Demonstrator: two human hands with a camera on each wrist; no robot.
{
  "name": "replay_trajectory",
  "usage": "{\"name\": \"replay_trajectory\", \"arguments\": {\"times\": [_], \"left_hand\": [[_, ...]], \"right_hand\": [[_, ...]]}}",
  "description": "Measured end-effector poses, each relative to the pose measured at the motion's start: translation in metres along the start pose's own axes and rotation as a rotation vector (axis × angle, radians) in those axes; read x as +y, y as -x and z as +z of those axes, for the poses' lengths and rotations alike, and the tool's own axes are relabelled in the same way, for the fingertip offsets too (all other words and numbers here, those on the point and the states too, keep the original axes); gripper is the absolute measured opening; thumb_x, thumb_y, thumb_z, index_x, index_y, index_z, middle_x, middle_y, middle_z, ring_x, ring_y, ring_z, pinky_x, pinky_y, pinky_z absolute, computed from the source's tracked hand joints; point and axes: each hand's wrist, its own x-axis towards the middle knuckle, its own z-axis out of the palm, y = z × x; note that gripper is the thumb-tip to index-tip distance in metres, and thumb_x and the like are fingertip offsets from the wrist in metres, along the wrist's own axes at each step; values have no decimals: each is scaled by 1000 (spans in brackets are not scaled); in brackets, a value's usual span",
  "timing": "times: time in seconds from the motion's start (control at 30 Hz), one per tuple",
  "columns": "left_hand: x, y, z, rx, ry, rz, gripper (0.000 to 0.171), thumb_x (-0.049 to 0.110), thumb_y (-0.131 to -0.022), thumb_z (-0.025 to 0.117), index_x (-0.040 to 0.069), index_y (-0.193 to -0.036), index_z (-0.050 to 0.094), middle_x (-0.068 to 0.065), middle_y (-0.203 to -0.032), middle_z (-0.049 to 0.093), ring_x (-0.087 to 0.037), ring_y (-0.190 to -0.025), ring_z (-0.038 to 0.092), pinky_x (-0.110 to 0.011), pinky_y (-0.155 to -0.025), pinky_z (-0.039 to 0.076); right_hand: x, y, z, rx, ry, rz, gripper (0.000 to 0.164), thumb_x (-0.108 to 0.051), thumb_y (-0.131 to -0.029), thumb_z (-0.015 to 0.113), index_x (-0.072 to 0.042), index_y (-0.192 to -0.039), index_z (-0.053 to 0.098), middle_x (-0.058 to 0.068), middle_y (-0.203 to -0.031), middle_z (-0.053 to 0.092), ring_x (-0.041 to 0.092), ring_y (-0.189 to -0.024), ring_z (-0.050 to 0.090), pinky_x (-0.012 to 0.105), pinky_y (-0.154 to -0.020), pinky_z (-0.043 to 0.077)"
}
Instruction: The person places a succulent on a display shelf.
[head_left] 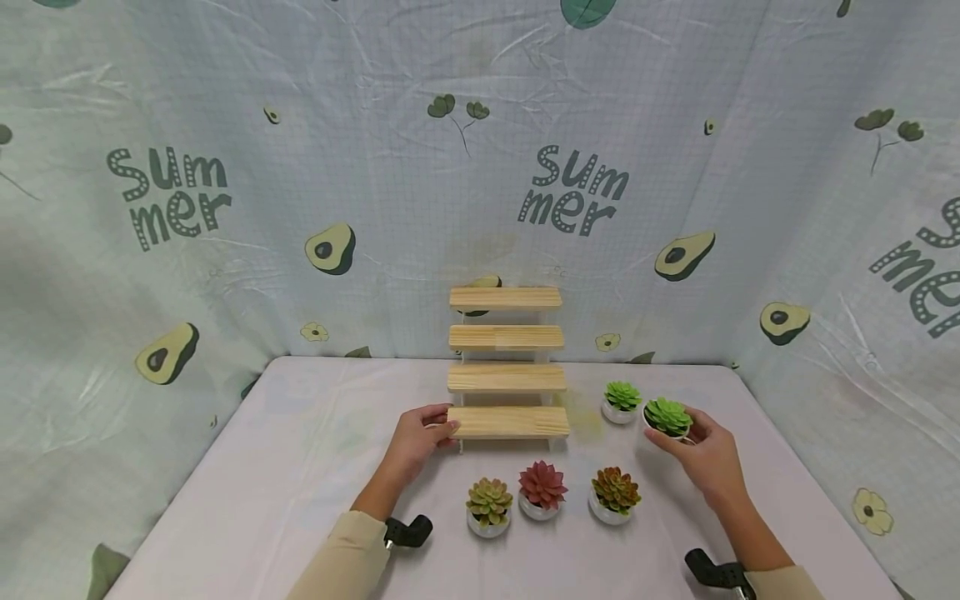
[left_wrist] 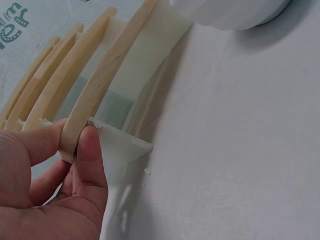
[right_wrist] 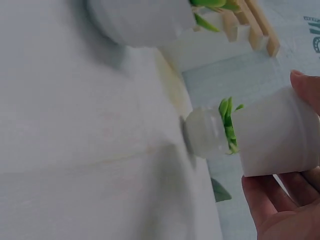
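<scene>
A small wooden-stepped display stand (head_left: 508,423) rises in several tiers at the back middle of the table. My left hand (head_left: 422,439) pinches the left end of its lowest step; in the left wrist view the thumb and fingers grip the wooden slat (left_wrist: 97,75). My right hand (head_left: 705,454) holds a bright green potted succulent (head_left: 667,418) by its white pot (right_wrist: 280,135), raised above the table in the right wrist view. Another green succulent (head_left: 621,402) stands just left of it, on the cloth beside the stand.
In front of the stand sit three more potted succulents: a yellow-green one (head_left: 489,507), a red one (head_left: 542,490) and an orange-brown one (head_left: 615,495). A printed curtain (head_left: 390,208) hangs behind and around the white-covered table (head_left: 315,467).
</scene>
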Motion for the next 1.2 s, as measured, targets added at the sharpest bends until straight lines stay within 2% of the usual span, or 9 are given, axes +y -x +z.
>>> {"name": "replay_trajectory", "arguments": {"times": [0.13,0.27,0.47,0.6,0.67,0.83,0.9,1.1,1.2], "left_hand": [[0,0,0,0,11,-4,44,0,-95,70,-10,-136,58,-20,-113,64,-14,-83,68,-31,-76,64],[0,1,0,-1,17,-7,44,0,-95,70,-10,-136,58,-21,-114,65,-14,-84,69,-31,-75,64],[1,0,0,7,11,-1,44,2,-95,71,-8,-137,59,-22,-117,66,-14,-84,69,-32,-76,64],[1,0,0,7,18,2,45,1,-95,70,-10,-137,58,-21,-117,66,-13,-84,68,-33,-76,64],[0,-1,0,6,26,2,45,0,-95,70,-10,-137,58,-21,-116,66,-13,-84,68,-32,-75,64],[-1,-1,0,1,36,-2,44,0,-94,71,-9,-136,59,-21,-116,66,-14,-84,69,-31,-75,64],[-2,-1,0,-1,35,-1,44,0,-94,71,-9,-136,59,-21,-117,66,-14,-84,69,-31,-75,64],[-2,1,-1,-5,36,5,43,-1,-94,71,-9,-135,60,-22,-116,67,-15,-83,70,-31,-75,64],[-1,1,-1,-5,39,6,43,-1,-94,71,-9,-135,60,-21,-115,67,-15,-84,70,-32,-75,64]], "right_hand": [[-9,-3,-1,-5,23,-43,90,-49,-85,83,-4,-153,45,23,-147,55,36,-129,58,2,-72,44],[-20,-7,-1,-8,42,-86,87,-48,-86,82,-5,-152,47,21,-144,58,26,-119,61,5,-72,48],[-38,-16,-1,-2,6,-149,84,-45,-87,82,-4,-151,47,22,-143,59,28,-122,62,2,-75,47],[-48,-22,0,-12,10,-200,80,-44,-87,82,-5,-149,50,19,-140,61,8,-109,64,2,-77,48],[-53,-25,1,-17,9,-226,79,-43,-87,82,-5,-149,50,18,-140,61,5,-108,63,2,-78,48],[-70,-31,4,-44,-4,-257,83,-43,-88,82,-3,-151,47,21,-142,59,33,-124,62,-1,-78,45],[-77,-34,6,-56,-2,-263,83,-44,-87,82,-3,-151,48,22,-142,59,37,-124,61,-1,-78,44],[-97,-45,11,-97,-10,-287,80,-45,-86,82,-8,-149,51,16,-134,64,13,-105,64,6,-78,51],[-106,-50,14,-124,-12,-290,81,-47,-85,83,-9,-149,51,16,-134,65,13,-103,63,11,-79,53]]}}
